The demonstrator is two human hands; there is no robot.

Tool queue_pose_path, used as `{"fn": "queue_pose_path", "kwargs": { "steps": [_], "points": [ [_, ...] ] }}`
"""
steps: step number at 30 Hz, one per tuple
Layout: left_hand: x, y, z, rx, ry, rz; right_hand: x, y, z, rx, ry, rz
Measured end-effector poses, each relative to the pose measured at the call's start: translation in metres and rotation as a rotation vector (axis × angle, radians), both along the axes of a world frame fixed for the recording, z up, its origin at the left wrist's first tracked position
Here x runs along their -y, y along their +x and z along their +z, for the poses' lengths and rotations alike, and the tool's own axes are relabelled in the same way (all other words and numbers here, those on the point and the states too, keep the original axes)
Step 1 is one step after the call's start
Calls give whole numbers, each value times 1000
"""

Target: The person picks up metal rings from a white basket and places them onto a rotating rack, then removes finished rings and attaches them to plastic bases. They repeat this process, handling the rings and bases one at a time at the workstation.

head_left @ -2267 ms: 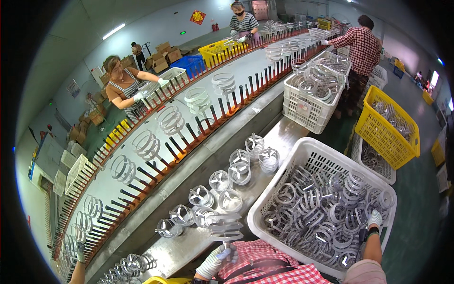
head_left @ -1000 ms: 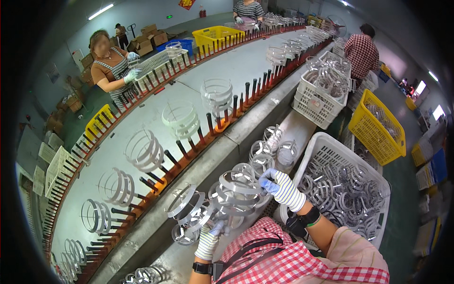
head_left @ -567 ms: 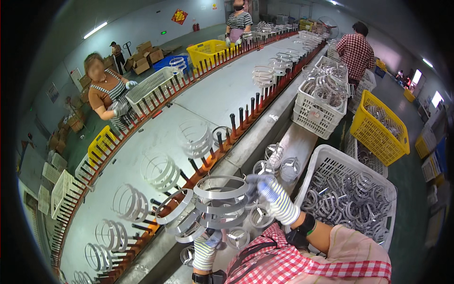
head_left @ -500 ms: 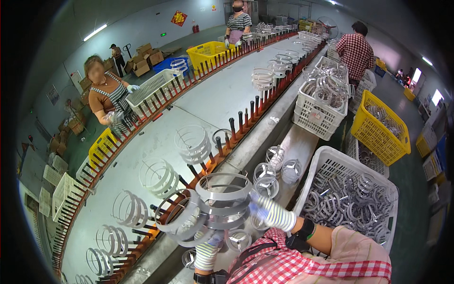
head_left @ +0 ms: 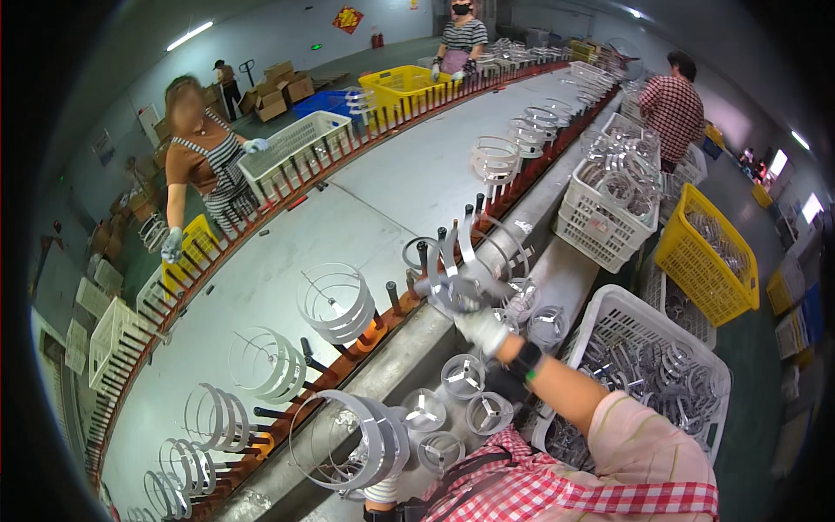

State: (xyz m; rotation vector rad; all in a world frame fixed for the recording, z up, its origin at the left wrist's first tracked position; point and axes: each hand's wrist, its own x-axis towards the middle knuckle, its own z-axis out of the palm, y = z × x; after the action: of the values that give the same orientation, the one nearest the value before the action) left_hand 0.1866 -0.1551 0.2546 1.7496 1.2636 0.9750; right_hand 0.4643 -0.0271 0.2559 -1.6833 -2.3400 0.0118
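My left hand (head_left: 380, 489), in a striped glove, is at the lower edge, largely hidden behind a grey metal ring frame (head_left: 396, 439). Its fingers show partly through the hoops and are closed on that frame. Farther forward, my right hand (head_left: 484, 331) reaches out over the metal ledge, its gloved fingers wrapped round another set of metal rings (head_left: 470, 254), tilted and slightly blurred by motion. These rings are beside the upright black-tipped pegs (head_left: 423, 254). Between my hands, several small round frames with three-spoked centres (head_left: 463, 376) stand on the bench.
Ring frames (head_left: 335, 300) hang on pegs along the curved grey conveyor table (head_left: 383, 209). At my right, a white crate (head_left: 600, 304) holds many metal pieces, with a fuller white crate (head_left: 600, 230) and a yellow crate (head_left: 709, 261) beyond. Co-workers (head_left: 209, 143) stand around the table.
My hands were together at the stacked rings; now they are apart. My right hand has gone forward with one set of rings, while the left has lowered with another. The view has shifted slightly.
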Motion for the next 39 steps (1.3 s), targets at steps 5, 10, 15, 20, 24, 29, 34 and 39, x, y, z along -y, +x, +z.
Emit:
{"fn": "queue_pose_path", "kwargs": {
  "steps": [5, 10, 15, 20, 24, 29, 34, 39],
  "points": [
    [9, -6, 15, 286, -204, 13, -118, -31, -42, -114, 186, 71],
    [13, -16, 1, 107, -415, 28, -117, -87, -4, 80, -118, 110],
    [0, 16, -27, 171, -147, -213, -96, -121, 6, -1, -112, 166],
    [1, 37, -38, 329, -105, -312, -86, -138, 7, -114, -103, 237],
    [3, 38, -37, 386, -232, -315, -88, -150, -13, -498, -140, 416],
    [9, 35, -34, 457, -382, -304, -78, -182, -25, -610, -44, 361],
    [19, 26, -26, 518, -532, -286, -72, -209, -51, -447, -11, 386],
    [27, 17, -20, 570, -687, -258, -61, -223, -58, -648, -56, 456]
  ]
}}
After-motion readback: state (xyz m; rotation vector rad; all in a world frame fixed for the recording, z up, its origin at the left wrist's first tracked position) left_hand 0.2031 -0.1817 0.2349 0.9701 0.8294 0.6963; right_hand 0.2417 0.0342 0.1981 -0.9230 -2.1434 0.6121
